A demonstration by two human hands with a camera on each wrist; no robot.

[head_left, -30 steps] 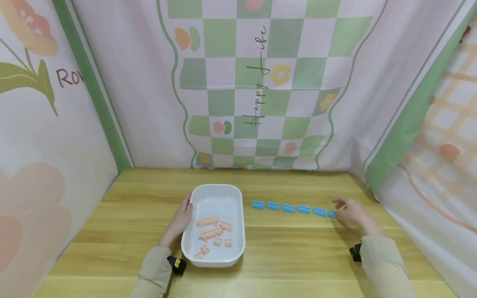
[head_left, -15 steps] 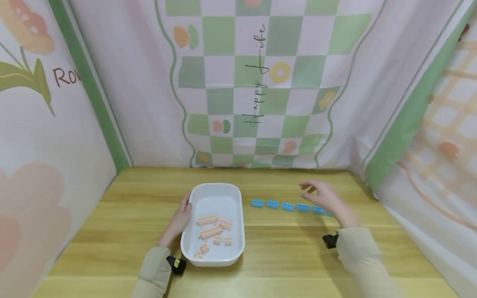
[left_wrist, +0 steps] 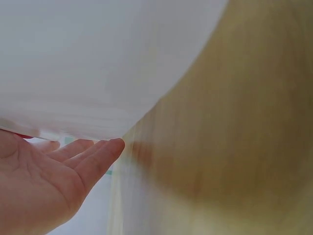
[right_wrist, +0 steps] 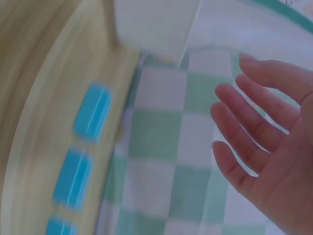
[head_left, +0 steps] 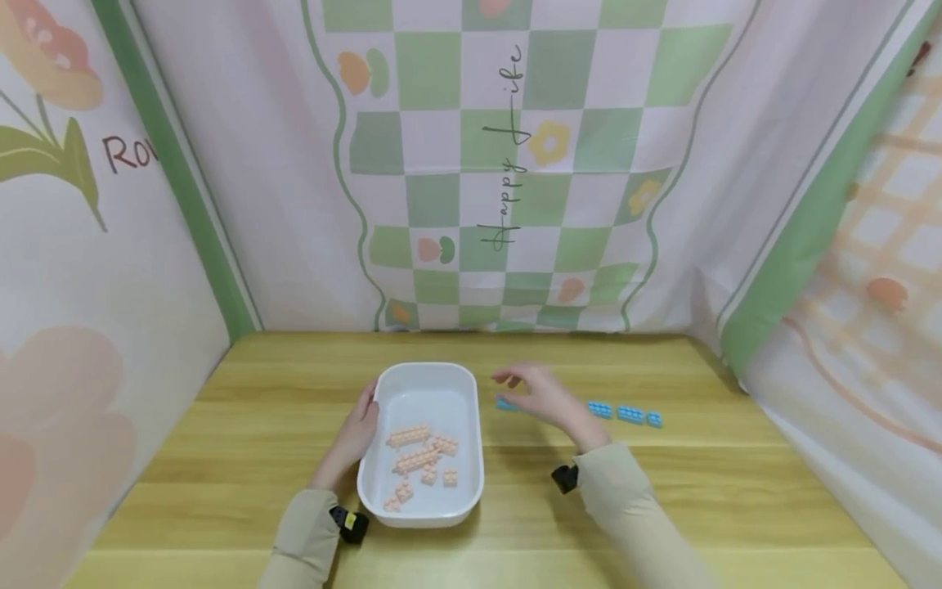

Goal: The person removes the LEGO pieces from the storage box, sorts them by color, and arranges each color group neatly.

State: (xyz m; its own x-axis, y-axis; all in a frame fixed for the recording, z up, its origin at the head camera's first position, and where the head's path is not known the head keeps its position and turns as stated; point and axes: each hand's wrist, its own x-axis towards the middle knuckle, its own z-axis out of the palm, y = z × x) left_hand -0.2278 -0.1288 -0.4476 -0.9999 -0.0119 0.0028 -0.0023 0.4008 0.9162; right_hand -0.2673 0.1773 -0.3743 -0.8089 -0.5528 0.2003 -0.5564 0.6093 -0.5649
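A white plastic tray (head_left: pixel 467 515) holds several peach building bricks (head_left: pixel 416 460). My left hand (head_left: pixel 358 429) holds the tray's left side, the thumb by the rim; in the left wrist view its fingers (left_wrist: pixel 100 159) touch the outer wall. My right hand (head_left: pixel 548 399) hovers over the left end of a row of blue building bricks (head_left: pixel 630 415), hiding part of the row. Its fingers are loosely bent with nothing between them. In the right wrist view the hand stands apart from the blue bricks (right_wrist: pixel 72 177).
Wood-grain table (head_left: pixel 243 458) lies under everything. The row of blue bricks runs rightward from beside the tray. A checked green-and-white curtain (head_left: pixel 500 204) hangs behind the table, with further cloth at both sides.
My right hand has left the small blue brick at the row's right end and swept left above the row toward the tray. The left hand and the tray stay in place.
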